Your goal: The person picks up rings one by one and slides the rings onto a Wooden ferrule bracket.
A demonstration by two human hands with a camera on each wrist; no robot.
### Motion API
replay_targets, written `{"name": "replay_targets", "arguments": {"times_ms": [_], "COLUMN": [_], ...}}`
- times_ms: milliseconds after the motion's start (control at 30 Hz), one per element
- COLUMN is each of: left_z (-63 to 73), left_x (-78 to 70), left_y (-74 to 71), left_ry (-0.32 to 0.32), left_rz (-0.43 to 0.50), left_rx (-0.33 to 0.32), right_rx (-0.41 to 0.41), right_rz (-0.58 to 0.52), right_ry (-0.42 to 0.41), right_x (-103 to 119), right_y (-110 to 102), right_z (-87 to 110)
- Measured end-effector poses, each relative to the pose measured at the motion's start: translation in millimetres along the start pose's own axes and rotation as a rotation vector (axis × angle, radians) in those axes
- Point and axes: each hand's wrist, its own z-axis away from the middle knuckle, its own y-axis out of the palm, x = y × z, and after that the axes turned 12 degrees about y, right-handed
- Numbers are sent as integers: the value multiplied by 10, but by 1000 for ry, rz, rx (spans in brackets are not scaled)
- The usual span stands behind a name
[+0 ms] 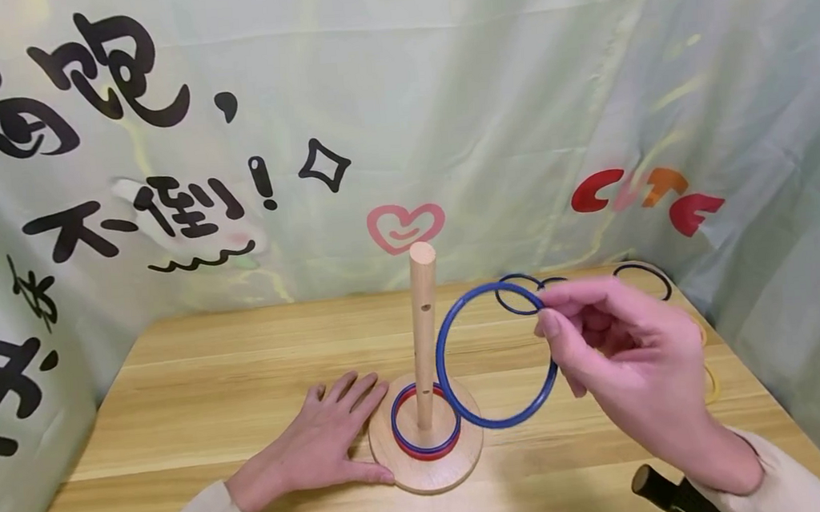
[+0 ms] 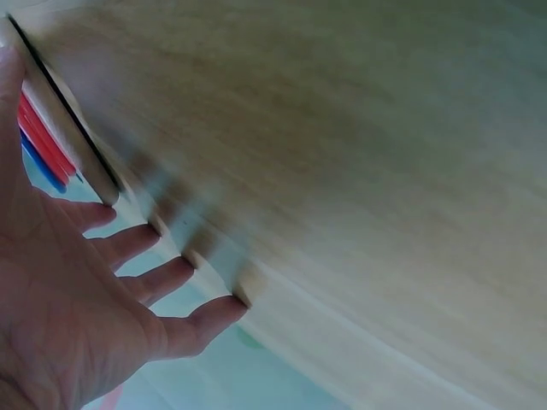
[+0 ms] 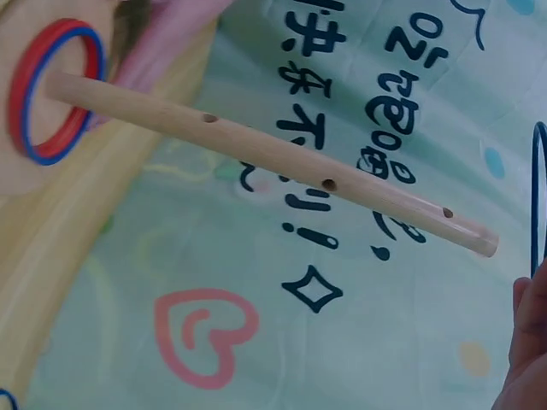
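A wooden post (image 1: 427,335) rises from a round wooden base (image 1: 431,477) on the table. Around its foot lie red rings (image 3: 20,107) with a blue ring (image 3: 51,160) on top. My right hand (image 1: 631,363) pinches another blue ring (image 1: 444,366) by its edge between thumb and fingers. That ring is held up to the right of the post, not around it. My left hand (image 1: 324,448) lies spread on the table, its thumb and fingers touching the left rim of the base. In the left wrist view, the left hand's fingers (image 2: 184,278) are straight and parted.
Behind the right hand lie dark blue rings (image 1: 506,303) and a black ring (image 1: 665,280). Yellow rings (image 1: 713,383) are partly hidden by that hand. A black rod-like object (image 1: 656,490) shows by the right wrist. A printed cloth (image 1: 515,119) hangs behind the table (image 1: 196,385).
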Motion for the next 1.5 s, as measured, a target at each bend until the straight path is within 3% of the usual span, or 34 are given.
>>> {"name": "replay_targets", "arguments": {"times_ms": [300, 633, 833, 1067, 1500], "left_z": [-10, 9, -1, 11, 7], "left_x": [13, 4, 21, 28, 22], "left_y": [7, 5, 14, 13, 16], "left_ry": [-3, -11, 6, 15, -17], "left_rz": [-11, -12, -34, -59, 7], "left_rx": [14, 14, -1, -8, 21], "right_rx": [-89, -30, 29, 99, 293], "right_rz": [-21, 54, 154, 250, 412], "right_ry": [122, 296, 411, 489, 602], "right_x": [57, -128, -398, -710, -1116], "right_y": [175, 384, 418, 456, 542], "right_z": [-309, -491, -366, -153, 229]}}
